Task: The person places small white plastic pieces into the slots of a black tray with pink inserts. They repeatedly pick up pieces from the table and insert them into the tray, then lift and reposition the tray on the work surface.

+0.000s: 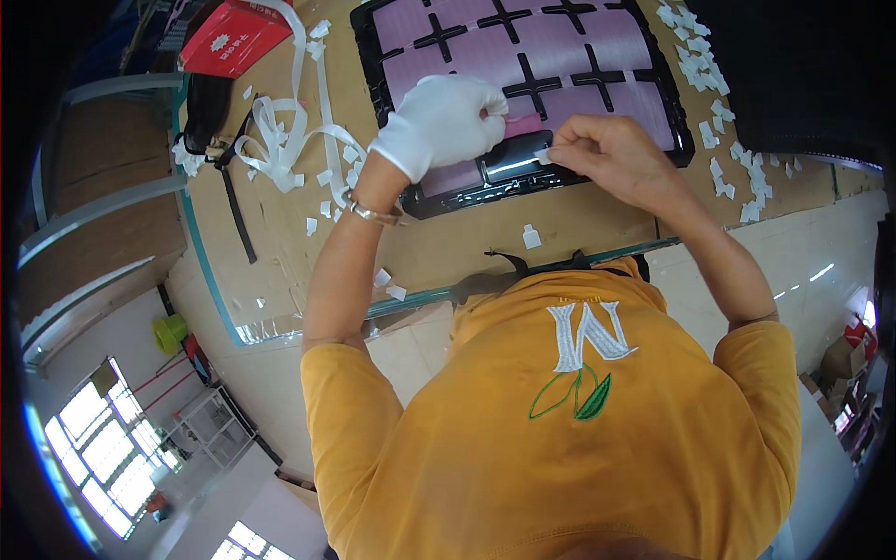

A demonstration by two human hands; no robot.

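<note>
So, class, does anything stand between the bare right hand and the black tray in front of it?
Only a small white piece, at the fingertips of the bare right hand; nothing else visible is between it and the black tray. The gloved left hand is to the left, at a pink piece.

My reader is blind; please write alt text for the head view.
A white-gloved left hand and bare right hand work over a black-and-purple panel, the right touching a small white piece. White scraps and ribbon lie on the table near a red box.
</note>
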